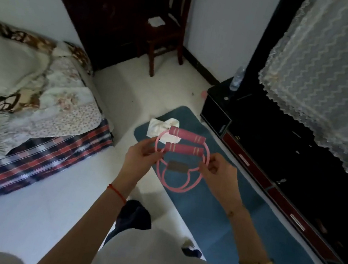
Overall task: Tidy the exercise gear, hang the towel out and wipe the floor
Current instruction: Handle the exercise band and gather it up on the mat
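Observation:
A pink resistance band [183,153] with two padded pink handles and a brown centre strap is held up in front of me, folded so the handles lie one above the other. My left hand [141,161] pinches its tube on the left side. My right hand [218,174] pinches the tube on the right side. Below it on the floor lies a blue exercise mat [214,205]. A crumpled white towel [160,127] rests on the mat's far end, partly hidden behind the band's handles.
A bed [26,98] with floral and plaid covers fills the left. A dark wooden chair [165,31] stands in the far corner. A black low cabinet [278,152] with a water bottle [237,79] and a lace-covered object [334,76] lines the right. White floor lies between.

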